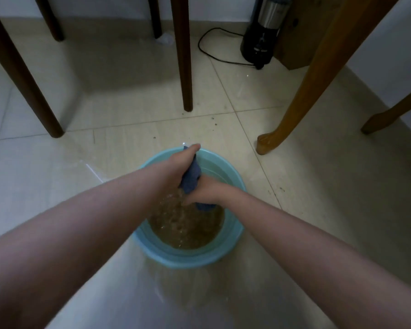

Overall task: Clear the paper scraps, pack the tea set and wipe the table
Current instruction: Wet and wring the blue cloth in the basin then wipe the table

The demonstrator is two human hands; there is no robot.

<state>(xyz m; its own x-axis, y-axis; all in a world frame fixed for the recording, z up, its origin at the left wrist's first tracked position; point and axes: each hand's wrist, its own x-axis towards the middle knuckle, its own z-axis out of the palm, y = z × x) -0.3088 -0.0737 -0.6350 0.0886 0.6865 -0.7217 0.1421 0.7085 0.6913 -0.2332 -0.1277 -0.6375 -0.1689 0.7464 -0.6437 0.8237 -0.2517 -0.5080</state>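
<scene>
The blue cloth is held right over the teal basin on the floor, and it is being wrung. The left hand is clamped round its upper end and the right hand round its lower end, each grip closed tight on fabric. Drops are seen falling into the brownish water below. The cloth is judged to be kept there so that the runoff is caught by the basin and not spilled on the tiles. The wiping step is judged to be in preparation; neither the desk top nor the tea set is in view.

Beyond the basin, dark chair legs are planted, and a light wooden desk leg is angled down at the right. A black appliance with its cord is stood by the wall, just beside a cardboard box. A small white crumpled thing, perhaps a paper scrap, is left lying by a far leg. Nothing is placed between hands and basin, though the legs would need to be avoided on rising.
</scene>
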